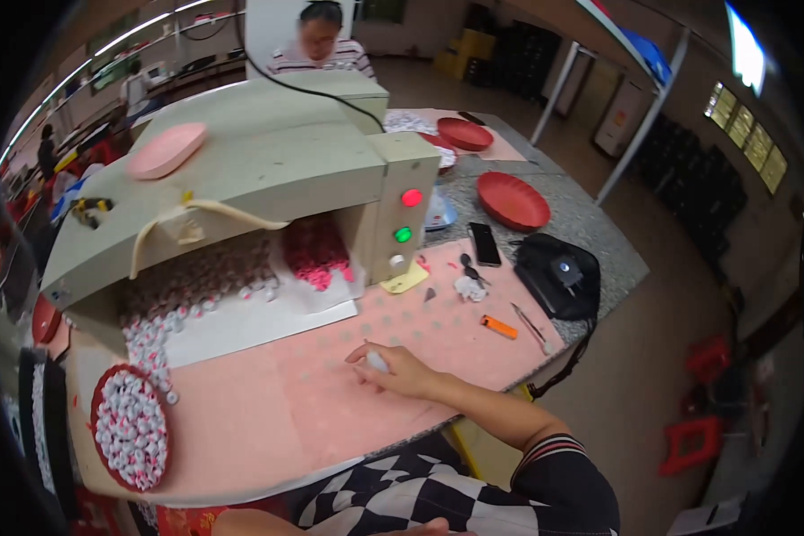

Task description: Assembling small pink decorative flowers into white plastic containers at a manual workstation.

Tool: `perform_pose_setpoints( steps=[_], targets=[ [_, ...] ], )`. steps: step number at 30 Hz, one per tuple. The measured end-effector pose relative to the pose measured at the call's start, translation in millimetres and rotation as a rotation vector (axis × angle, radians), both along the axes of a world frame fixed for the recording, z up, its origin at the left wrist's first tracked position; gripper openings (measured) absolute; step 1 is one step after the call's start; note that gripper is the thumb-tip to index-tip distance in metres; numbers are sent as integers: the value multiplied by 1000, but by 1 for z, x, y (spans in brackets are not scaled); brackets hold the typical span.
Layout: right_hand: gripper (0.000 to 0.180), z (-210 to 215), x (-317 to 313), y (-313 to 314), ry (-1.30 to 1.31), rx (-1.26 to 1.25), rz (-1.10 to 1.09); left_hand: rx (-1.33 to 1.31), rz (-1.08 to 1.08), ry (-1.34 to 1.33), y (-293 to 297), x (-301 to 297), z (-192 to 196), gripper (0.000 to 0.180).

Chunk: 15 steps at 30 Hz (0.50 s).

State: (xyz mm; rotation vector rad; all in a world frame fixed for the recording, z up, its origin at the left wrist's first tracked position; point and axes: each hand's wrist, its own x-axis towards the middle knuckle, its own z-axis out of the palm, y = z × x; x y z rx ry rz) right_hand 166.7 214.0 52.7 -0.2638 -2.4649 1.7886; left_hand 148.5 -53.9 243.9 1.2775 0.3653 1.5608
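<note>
My right hand point(400, 372) is over the pink table sheet point(232, 420), its fingers closed around a small white piece point(377, 361) whose exact kind I cannot make out. Low in the picture, my left hand point(431, 528) rests close to the checkered cloth on my lap, mostly cut off by the edge, so its fingers hardly show. Many small white and pink pieces fill a red basket-like tray point(95, 420) at the left. More such pieces point(147, 344) spill out of the opening of the grey machine point(268, 183), beside a heap of bright pink pieces point(317, 255) on white paper point(259, 332).
An orange lighter point(499, 327), tweezers point(531, 329), a phone point(484, 245) and a black bag point(558, 277) lie to the right. Red trays point(514, 201) stand farther back. A pink dish point(167, 151) sits on the machine. Across from me is another person point(322, 54).
</note>
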Motion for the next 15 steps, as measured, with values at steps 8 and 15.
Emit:
perform_pose_setpoints(
  steps=[8, 15],
  targets=[
    [27, -4, 32, 42, 44, 49, -163, 46, -644, -43, 106, -26, 16, 79],
    [24, -38, 34, 71, 137, 125, -285, -330, -905, -122, 109, -31, -33, 68]
  ],
)
